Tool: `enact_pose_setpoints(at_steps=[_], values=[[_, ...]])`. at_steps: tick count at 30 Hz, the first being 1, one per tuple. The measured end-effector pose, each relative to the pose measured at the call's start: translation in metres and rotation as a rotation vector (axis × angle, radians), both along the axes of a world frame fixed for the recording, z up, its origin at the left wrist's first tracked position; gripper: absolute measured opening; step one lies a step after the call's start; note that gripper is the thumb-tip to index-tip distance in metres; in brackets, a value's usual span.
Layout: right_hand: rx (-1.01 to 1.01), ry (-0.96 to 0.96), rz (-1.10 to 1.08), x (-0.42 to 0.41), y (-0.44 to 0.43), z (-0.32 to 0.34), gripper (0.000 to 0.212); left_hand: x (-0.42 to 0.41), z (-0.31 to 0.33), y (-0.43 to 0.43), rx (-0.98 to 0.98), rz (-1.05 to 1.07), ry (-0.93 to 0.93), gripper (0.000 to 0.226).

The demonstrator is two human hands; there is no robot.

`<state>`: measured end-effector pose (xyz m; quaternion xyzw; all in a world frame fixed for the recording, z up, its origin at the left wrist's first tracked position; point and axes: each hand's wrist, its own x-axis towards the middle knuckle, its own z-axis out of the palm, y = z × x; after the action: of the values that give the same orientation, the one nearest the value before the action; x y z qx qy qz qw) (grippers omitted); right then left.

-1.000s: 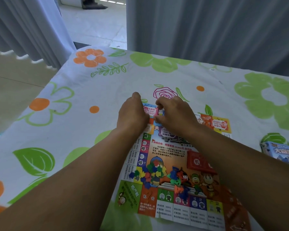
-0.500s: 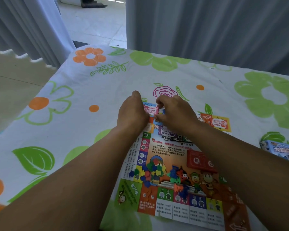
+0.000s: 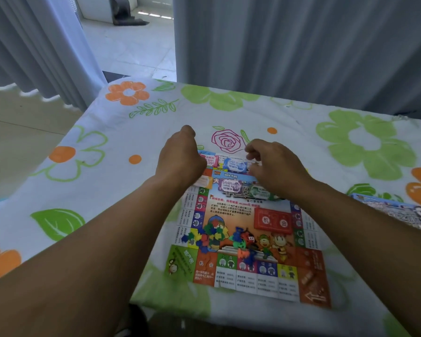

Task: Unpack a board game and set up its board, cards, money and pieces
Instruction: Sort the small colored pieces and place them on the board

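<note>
While both hands reach to the far edge of the board [image 3: 231,207], the scene stands so
board: a paper sheet lying flat on the table [image 3: 122,190], near its front edge
title strip [image 3: 230,175]: reads "Uncle Wang"
left hand [image 3: 180,159]: back to the camera, fingers curled, grip clamped on the left end of the pink note [image 3: 210,160], which sticks out to the right from under it
pink note: at the board's far left corner, with "MONEY" legible and a figure that looks like 1000
right hand [image 3: 275,166]: fingers curled over the right end of the blue note [image 3: 233,164]; it is blurred, so I cannot tell whether the grip holds anything
blue note: lies across the board's far edge, just beside the pink note; the print is too soft to read
purple note [image 3: 229,185]: flat on the board, nearer than the blue note, "MONEY" upside down to the camera
green note [image 3: 259,192]: beside the purple note, partly under the right wrist
red card deck [image 3: 274,221]: on the board right of centre, marked "机会"
pieces [image 3: 212,235]: a loose heap of small blue, green, yellow and red plastic tokens on the board's centre left
box [image 3: 399,210]: at the table's right edge, apart from the board, a large white "S" on it
table: under a white cloth with green and orange flowers, a pink outlined rose [image 3: 227,142] just beyond the hands
curtains [image 3: 301,45]: grey, hanging behind the table
</note>
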<state>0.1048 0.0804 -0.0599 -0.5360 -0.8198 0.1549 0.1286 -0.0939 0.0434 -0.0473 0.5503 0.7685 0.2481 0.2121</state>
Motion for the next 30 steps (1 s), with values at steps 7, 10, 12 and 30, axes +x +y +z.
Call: enact_pose_setpoints(at_steps=[7, 10, 12, 30], values=[[-0.161, -0.046, -0.024, 0.033, -0.064, 0.023, 0.019, 0.020, 0.034, -0.061, -0.132, -0.097, 0.012, 0.038], [-0.285, -0.068, -0.028, 0.039, -0.096, 0.025, 0.026, 0.033, 0.038, -0.091, -0.266, -0.216, 0.044, 0.035], [-0.326, -0.111, -0.010, 0.038, -0.113, 0.020, 0.031, 0.041, 0.037, -0.110, -0.314, -0.269, 0.050, 0.033], [-0.257, -0.221, 0.039, 0.013, -0.120, -0.021, 0.028, 0.056, 0.021, -0.108, -0.418, -0.425, 0.136, 0.034]])
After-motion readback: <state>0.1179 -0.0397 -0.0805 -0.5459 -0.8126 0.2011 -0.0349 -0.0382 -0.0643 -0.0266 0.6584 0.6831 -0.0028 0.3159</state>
